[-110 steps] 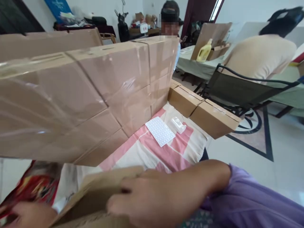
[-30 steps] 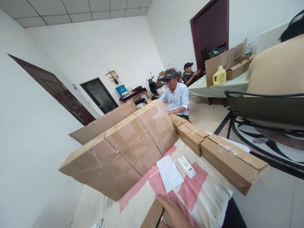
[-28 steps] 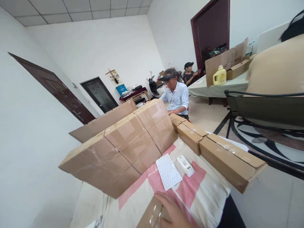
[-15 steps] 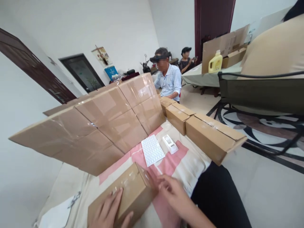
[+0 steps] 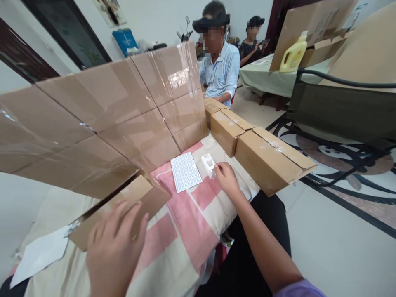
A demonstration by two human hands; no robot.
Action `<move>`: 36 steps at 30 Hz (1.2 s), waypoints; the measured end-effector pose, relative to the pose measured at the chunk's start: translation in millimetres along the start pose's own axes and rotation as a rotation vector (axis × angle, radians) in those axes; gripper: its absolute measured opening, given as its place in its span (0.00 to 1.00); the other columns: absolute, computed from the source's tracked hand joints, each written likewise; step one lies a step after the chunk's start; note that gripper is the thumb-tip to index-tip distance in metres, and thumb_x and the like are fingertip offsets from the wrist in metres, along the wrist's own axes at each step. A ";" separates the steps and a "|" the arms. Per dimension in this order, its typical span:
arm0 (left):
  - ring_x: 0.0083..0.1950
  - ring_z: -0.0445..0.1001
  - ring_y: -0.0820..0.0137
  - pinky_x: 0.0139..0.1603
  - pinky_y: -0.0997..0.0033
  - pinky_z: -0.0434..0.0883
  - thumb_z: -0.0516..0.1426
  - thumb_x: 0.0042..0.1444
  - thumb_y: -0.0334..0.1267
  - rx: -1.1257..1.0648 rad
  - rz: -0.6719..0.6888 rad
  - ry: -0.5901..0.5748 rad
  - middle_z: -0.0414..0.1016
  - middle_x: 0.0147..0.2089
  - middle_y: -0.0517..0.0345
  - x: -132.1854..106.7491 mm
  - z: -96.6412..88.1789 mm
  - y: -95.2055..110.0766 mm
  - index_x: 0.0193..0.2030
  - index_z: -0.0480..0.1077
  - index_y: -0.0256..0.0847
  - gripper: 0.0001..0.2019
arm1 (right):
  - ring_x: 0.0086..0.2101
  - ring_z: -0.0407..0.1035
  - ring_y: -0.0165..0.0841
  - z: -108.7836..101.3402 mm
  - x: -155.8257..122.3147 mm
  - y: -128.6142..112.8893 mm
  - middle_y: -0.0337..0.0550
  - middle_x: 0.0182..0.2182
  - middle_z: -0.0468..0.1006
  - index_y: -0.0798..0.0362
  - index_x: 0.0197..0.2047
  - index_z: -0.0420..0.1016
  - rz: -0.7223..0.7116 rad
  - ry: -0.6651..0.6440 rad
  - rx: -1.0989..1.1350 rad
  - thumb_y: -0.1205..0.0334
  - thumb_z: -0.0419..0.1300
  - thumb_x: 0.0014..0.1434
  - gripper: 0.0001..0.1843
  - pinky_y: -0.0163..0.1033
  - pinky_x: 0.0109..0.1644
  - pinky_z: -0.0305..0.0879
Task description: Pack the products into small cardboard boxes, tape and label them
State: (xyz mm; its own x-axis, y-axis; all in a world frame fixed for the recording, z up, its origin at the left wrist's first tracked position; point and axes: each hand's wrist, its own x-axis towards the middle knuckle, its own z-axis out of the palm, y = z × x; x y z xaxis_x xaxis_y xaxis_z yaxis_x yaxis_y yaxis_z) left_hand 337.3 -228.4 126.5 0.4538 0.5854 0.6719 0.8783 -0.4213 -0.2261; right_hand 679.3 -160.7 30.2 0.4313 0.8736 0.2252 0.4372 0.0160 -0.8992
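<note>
A brown cardboard box point(image 5: 115, 214) lies on the pink and cream cloth point(image 5: 185, 231), with a dark gap along its far top edge. Over its near side is my left hand point(image 5: 116, 243), fingers spread and seemingly resting on the cardboard. My right hand point(image 5: 227, 179) is at the near right end of a small white tape dispenser point(image 5: 208, 166), fingers curled together against it. Just left of the dispenser lies a white sheet of blue-outlined labels point(image 5: 186, 172).
A tall taped cardboard panel point(image 5: 123, 111) stands behind the box. Several closed cartons point(image 5: 269, 159) line the right edge. A white paper point(image 5: 41, 251) lies at left. A person in a light blue shirt point(image 5: 221, 70) sits beyond; a yellow jug point(image 5: 292, 55) stands on another table.
My right hand has moved from beside the box forward to the tape dispenser. The box has shifted left and turned, with my left hand on it. The view has tilted down.
</note>
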 end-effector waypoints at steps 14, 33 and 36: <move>0.72 0.56 0.43 0.70 0.41 0.60 0.68 0.51 0.46 -0.880 -0.096 -0.290 0.53 0.71 0.34 102.4 213.6 158.2 0.76 0.45 0.40 0.52 | 0.49 0.73 0.40 10.6 16.1 11.2 0.46 0.45 0.77 0.50 0.30 0.79 0.169 -0.045 0.204 0.54 0.58 0.55 0.11 0.42 0.57 0.66; 0.66 0.59 0.46 0.68 0.47 0.62 0.61 0.58 0.57 -0.679 -0.191 -0.202 0.61 0.66 0.36 91.8 210.3 160.6 0.75 0.55 0.35 0.44 | 0.28 0.63 0.31 -15.3 -7.5 -34.4 0.38 0.26 0.72 0.52 0.27 0.74 0.299 -0.157 0.129 0.50 0.66 0.53 0.14 0.37 0.33 0.57; 0.66 0.60 0.46 0.67 0.48 0.63 0.62 0.56 0.61 -0.651 -0.225 -0.204 0.63 0.66 0.36 92.1 206.8 160.2 0.74 0.57 0.36 0.46 | 0.24 0.57 0.27 -20.2 -10.1 -38.0 0.34 0.21 0.67 0.52 0.26 0.72 0.385 -0.262 0.247 0.48 0.69 0.52 0.18 0.35 0.28 0.51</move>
State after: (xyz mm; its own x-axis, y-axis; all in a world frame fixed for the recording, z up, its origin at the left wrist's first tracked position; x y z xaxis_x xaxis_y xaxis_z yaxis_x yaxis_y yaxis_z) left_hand 550.9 -98.8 6.3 0.3475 0.7978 0.4928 0.7144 -0.5656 0.4120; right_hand 674.2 -179.9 69.7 0.2987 0.9305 -0.2119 0.0728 -0.2436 -0.9671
